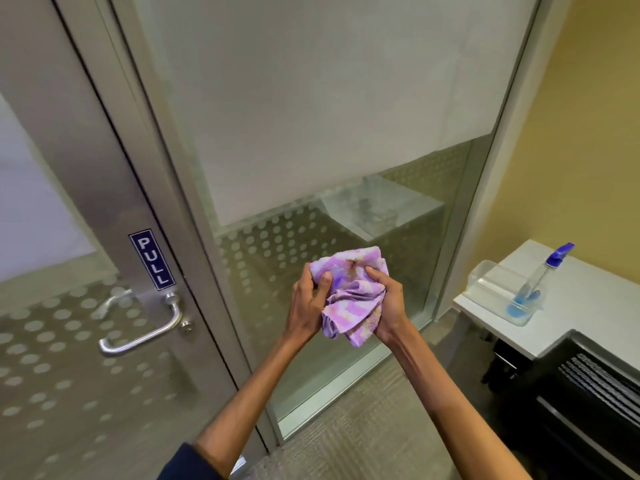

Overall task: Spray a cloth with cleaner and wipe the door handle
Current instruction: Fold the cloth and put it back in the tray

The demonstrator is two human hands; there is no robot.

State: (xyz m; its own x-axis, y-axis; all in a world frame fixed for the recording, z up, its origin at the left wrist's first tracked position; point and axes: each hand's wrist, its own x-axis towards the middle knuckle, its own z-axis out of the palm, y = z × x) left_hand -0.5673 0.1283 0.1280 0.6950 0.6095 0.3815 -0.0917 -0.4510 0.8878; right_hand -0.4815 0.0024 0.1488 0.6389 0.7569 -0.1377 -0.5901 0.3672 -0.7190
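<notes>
Left of you, the door handle (140, 332) is rigid, smooth metal. Between them, your left hand (309, 299) and right hand (387, 306) clamp fingers on the cloth (349, 299): light, limp; bunch it firmly.

One sign can be read — a narrow dark blue plate (151, 259) with white capital letters stacked top to bottom, spelling "PULL". It is fixed on the metal door frame (104, 188) just above the door handle (143, 327), well to the left of the gripped cloth (349, 292).
</notes>
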